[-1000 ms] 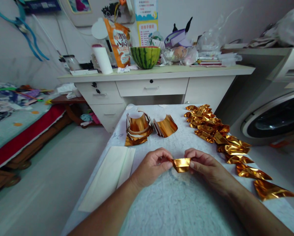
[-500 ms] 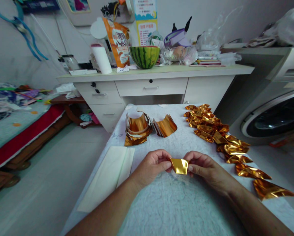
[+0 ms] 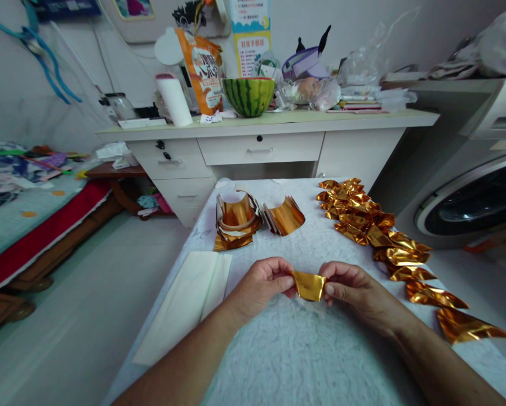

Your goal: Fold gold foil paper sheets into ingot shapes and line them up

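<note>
A small folded piece of gold foil paper is stretched between my two hands, just above the cloth-covered table. My left hand pinches its left end between thumb and fingers. The right end is pinched by my right hand in the same way. Beyond the hands stand two curled stacks of gold foil sheets, a larger left stack and a smaller right stack. Folded gold foil pieces form a long row along the table's right side.
Pale folded paper sheets lie at the table's left. Behind the table is a white desk bearing a watermelon half, an orange snack bag and a white roll. A washing machine stands right, a bed left.
The foil piece has tilted slightly, and its front face looks darker and less shiny. Both hands keep nearly the same place and hold.
</note>
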The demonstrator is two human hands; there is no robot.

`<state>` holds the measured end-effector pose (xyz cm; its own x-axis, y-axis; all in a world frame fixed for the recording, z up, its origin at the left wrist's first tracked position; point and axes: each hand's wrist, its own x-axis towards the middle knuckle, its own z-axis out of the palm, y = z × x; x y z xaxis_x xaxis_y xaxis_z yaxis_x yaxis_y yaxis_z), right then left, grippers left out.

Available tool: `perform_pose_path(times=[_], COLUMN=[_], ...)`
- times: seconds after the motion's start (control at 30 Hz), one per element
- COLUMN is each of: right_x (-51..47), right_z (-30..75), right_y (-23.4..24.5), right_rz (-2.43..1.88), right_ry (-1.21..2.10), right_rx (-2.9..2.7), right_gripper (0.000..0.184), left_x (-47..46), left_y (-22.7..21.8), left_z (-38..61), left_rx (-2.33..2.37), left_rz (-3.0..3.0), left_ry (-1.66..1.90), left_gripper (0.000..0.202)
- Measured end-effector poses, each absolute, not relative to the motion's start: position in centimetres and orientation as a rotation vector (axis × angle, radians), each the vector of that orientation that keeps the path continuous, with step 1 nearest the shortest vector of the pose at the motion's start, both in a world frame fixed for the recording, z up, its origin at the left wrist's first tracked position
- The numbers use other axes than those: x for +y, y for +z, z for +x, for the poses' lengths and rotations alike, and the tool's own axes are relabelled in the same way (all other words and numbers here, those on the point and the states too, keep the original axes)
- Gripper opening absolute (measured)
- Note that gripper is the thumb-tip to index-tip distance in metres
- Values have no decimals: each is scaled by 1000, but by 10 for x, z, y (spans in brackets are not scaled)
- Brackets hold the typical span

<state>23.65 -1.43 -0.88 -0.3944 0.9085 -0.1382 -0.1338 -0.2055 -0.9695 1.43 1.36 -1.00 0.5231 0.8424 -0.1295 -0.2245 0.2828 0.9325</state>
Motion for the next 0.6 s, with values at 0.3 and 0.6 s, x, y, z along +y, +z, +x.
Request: perform_pose_path(times=[0.3, 0.6], right_x=[-14, -12], right_z=[236, 238], right_y=[-7, -9], right_rz=[-991, -995], right_ry=[1726, 1719], right_rx=[-1249, -1236], right_gripper=[28, 27], left_x=[14, 9], left_y=[-14, -11], left_z=[15, 16], left_rx=[741, 730], left_rz=[1067, 1097], left_ry=[791, 689], left_gripper=[34, 27])
